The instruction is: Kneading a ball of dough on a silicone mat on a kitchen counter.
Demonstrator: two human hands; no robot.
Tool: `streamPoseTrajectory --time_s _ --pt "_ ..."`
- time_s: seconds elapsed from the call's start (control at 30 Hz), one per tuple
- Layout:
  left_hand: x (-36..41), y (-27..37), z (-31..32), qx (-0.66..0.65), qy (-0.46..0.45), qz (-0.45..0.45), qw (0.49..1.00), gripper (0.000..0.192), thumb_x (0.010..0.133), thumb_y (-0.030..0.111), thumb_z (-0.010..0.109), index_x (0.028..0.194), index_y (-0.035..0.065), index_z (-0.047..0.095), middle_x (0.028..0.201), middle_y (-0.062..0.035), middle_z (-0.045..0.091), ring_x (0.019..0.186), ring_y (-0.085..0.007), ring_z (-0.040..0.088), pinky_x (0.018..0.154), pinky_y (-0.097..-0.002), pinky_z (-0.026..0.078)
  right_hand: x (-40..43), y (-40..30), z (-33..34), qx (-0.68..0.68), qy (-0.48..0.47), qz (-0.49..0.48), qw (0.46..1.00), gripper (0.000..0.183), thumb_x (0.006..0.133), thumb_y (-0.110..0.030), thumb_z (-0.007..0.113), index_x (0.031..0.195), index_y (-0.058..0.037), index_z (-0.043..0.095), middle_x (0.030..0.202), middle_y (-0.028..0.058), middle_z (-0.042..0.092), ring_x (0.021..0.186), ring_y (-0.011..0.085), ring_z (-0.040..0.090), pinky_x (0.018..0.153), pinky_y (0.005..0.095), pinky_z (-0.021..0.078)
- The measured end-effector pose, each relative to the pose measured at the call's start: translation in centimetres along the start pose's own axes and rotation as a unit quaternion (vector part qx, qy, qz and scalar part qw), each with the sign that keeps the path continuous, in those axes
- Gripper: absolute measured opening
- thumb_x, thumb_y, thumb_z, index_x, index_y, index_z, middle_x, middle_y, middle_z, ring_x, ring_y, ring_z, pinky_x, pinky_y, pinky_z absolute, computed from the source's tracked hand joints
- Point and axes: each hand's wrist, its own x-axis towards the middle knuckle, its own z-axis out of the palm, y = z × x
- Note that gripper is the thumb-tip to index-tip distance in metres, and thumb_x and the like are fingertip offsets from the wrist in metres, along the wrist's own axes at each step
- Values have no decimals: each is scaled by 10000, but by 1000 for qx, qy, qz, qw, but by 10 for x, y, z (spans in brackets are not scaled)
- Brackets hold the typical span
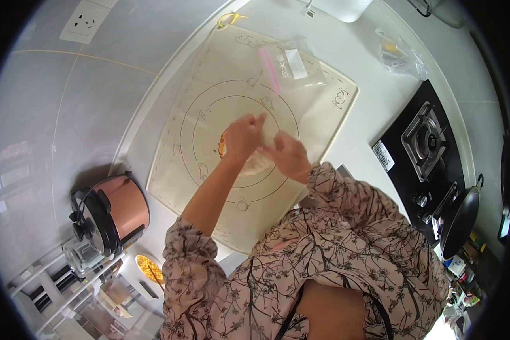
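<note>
A pale, dough-like mass (255, 165) lies on the cream printed kneading mat (174, 174), partly hidden by my hands and forearm. My left hand (244, 136) is bent over its far side, with curled fingers that are blurred by motion. Just to the right, my right hand (290, 155) has its fingers drawn together near the mass. Blur hides whether either hand grips a bit of it. Beyond the hands, a clear zip bag (295, 63) with a pink seal and printed writing rests on the mat.
A copper-coloured electric cooker (123, 208) stands at the left, with a plate of yellow food (148, 267) below it. On the right are a black gas hob (420, 140) and a dark pan (461, 223). A crumpled clear bag (399, 57) lies at the back right.
</note>
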Motion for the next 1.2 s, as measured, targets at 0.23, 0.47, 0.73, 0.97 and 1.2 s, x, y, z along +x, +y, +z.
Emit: streamPoseTrajectory --time_s 0.23,0.47,0.73,0.97,1.2 --pt "50 -13 18 -10 243 258 935 273 952 310 492 956 62 605 921 -142 618 900 -329 576 726 -438 463 77 -3 -11 -52 163 -68 983 400 771 -487 705 885 -113 622 765 66 635 788 234 624 727 349 443" --pt "77 5 19 100 243 160 952 329 946 346 467 1016 64 621 1004 -154 598 956 -334 576 779 -447 489 122 -17 -34 -58 -11 106 993 455 783 -494 672 950 -74 624 956 114 662 935 283 619 828 408 459" --pt "18 -34 -25 -73 186 86 976 379 969 365 443 1102 38 581 1027 -220 605 997 -385 557 848 -460 453 73 -67 -26 1 -20 -1 1000 460 820 -502 604 1057 -113 665 967 127 667 962 260 614 812 333 460" --pt "-116 -75 34 -119 312 102 937 267 913 215 560 1112 40 593 988 -163 536 931 -328 496 844 -416 417 -16 1 39 25 -63 -79 995 392 835 -417 638 1106 -133 648 1015 82 627 887 210 619 770 340 483" --pt "-116 -64 80 -43 417 180 890 130 828 154 586 942 96 614 938 -82 615 927 -303 557 800 -420 413 -51 54 55 48 84 -195 976 278 840 -290 676 1059 -127 630 999 64 581 822 218 637 755 350 506"
